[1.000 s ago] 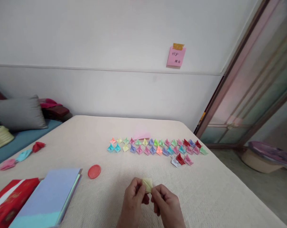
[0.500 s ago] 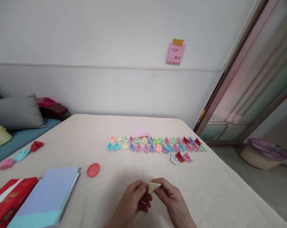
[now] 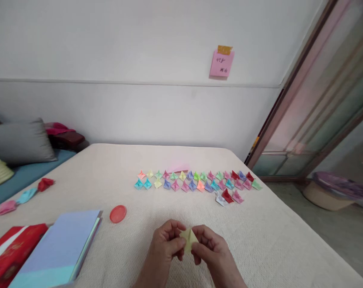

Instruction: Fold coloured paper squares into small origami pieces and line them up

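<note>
A small pale yellow piece of folded paper (image 3: 189, 240) is held up between my two hands, above the cloth-covered table (image 3: 130, 252). My left hand (image 3: 166, 244) pinches its left side between thumb and fingers. On the right side, my right hand (image 3: 213, 246) grips it the same way. A centre crease runs down from its pointed top. Beyond my hands, several small folded paper boats (image 3: 184, 185) in many colours stand in two long rows, with a short third row holding a red paper boat (image 3: 227, 195) at the right.
A red round lid (image 3: 118, 214) lies left of my hands. Further left are a lilac and turquoise folder (image 3: 61, 244), a red packet (image 3: 16, 252) and crumpled coloured pieces (image 3: 27, 195). A pink sheet (image 3: 178, 167) lies behind the rows. A bin (image 3: 334, 196) stands right of the table.
The yellow folded paper has been turned from a narrow sideways triangle to a wider face with its point up. Both hands have shifted their fingers to its two sides.
</note>
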`<state>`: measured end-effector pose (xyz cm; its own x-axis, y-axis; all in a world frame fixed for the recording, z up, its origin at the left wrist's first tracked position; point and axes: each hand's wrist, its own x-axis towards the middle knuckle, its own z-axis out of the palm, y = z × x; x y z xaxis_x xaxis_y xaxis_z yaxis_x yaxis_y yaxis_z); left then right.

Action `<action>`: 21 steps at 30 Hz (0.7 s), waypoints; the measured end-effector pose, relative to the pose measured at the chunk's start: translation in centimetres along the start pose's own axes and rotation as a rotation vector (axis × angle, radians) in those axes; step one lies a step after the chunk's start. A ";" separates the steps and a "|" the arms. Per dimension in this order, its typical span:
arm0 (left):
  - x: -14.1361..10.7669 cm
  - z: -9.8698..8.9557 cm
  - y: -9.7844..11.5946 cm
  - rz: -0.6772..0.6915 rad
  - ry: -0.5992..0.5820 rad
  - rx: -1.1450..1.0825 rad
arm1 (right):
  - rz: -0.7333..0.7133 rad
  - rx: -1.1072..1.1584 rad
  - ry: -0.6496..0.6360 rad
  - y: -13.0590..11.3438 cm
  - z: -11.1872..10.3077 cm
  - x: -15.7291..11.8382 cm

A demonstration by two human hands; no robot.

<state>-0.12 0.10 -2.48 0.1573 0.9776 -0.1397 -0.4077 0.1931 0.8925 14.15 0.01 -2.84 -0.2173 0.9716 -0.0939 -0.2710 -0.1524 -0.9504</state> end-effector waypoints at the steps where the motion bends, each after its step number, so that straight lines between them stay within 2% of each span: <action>1: -0.1 0.0 0.0 0.012 -0.013 -0.019 | -0.012 0.015 0.019 0.0 0.0 -0.1; 4: -0.2 0.1 0.0 0.032 -0.034 -0.054 | -0.052 0.012 0.079 0.3 0.1 -0.2; 7: -0.3 0.2 -0.1 0.027 0.008 -0.066 | -0.099 -0.031 0.104 0.9 0.1 -0.2; 15: -0.4 0.2 -0.3 0.009 0.044 -0.100 | -0.111 -0.148 0.074 0.6 0.2 -0.4; 21: -0.3 0.3 -0.2 0.073 0.003 0.110 | -0.078 -0.047 0.155 1.0 0.3 -0.2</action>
<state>0.13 -0.28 -2.47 0.1276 0.9891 -0.0738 -0.3167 0.1111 0.9420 13.69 -0.38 -3.65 -0.0491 0.9969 -0.0608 -0.2363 -0.0708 -0.9691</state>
